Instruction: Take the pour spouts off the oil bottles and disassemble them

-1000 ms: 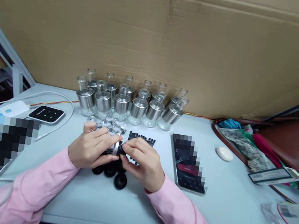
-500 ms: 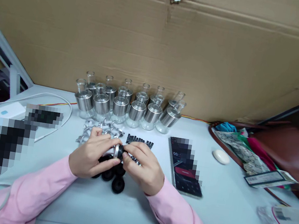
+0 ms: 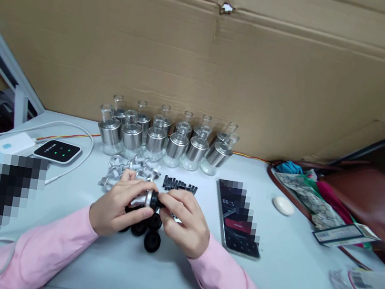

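Observation:
My left hand (image 3: 120, 207) is closed on a silver metal part (image 3: 139, 200), thumb below and fingers above. A black round cap (image 3: 154, 199) sits against the right end of that part. My right hand (image 3: 185, 218) pinches at the cap's right side, its fingertips around something small and dark that they mostly hide. Below the hands lie several black round caps (image 3: 152, 240). Behind my left hand is a pile of silver metal parts (image 3: 148, 169). Small black pieces (image 3: 179, 184) lie in a row behind my right hand.
Two rows of glass bottles with metal bands (image 3: 156, 140) stand before a cardboard wall (image 3: 191, 57). To the right are a phone (image 3: 238, 224), a white oval object (image 3: 283, 206) and a brown bag (image 3: 368, 200). A white device (image 3: 57, 151) and cable are left.
My right hand's fingers have shifted slightly at the black cap, and more of the silver part shows beside my left fingers. The whole view has moved a little.

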Tool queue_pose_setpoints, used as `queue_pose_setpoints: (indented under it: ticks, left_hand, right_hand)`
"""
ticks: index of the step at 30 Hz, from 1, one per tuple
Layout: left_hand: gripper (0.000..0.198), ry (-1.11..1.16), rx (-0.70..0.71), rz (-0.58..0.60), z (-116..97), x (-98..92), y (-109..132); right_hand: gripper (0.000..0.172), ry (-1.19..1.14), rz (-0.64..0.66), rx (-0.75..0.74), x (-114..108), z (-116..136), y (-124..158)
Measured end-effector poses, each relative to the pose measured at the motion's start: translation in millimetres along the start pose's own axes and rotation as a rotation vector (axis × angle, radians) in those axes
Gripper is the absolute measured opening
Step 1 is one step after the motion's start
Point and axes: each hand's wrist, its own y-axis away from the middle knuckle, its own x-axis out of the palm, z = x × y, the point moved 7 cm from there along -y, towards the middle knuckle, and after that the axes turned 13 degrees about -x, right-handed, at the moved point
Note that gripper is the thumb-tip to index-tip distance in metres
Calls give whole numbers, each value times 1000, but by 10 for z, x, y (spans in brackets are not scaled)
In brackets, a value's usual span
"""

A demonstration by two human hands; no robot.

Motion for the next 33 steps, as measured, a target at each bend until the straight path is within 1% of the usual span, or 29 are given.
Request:
queue_pose_setpoints:
  ticks: [4,6,8,11,15,18,22,25,30,33]
  left_hand:
    - [27,40,-1,13,-15,3,13]
    - [26,29,-2,2,6,0,16]
    - [25,8,4,-32,26,-21,16]
    - [25,-62,33,-81,25,-47,14]
    - [25,-196,72,-92,-12,-19,20]
    - [25,-261,117,-107,-50,0,36]
    - [26,-314,149,-124,-48,6,47]
    - [29,-317,137,-114,-6,6,43]
    - [31,-307,121,-112,44,-2,33]
    - [33,-310,102,-107,73,-13,28]
  right_hand:
    - [18,-44,0,-1,-5,6,11]
    - [15,-65,-20,29,-7,-14,13]
    - [15,-95,-58,122,-14,-76,26]
    - [22,-193,-101,307,-4,-189,72]
    - [16,-318,-80,478,54,-273,141]
    - [15,-353,-38,554,101,-308,183]
    - [10,-389,3,586,150,-319,199]
    - [10,-388,7,577,155,-311,193]
    - [18,-377,18,550,165,-283,186]
    - [21,-354,-6,534,151,-268,168]
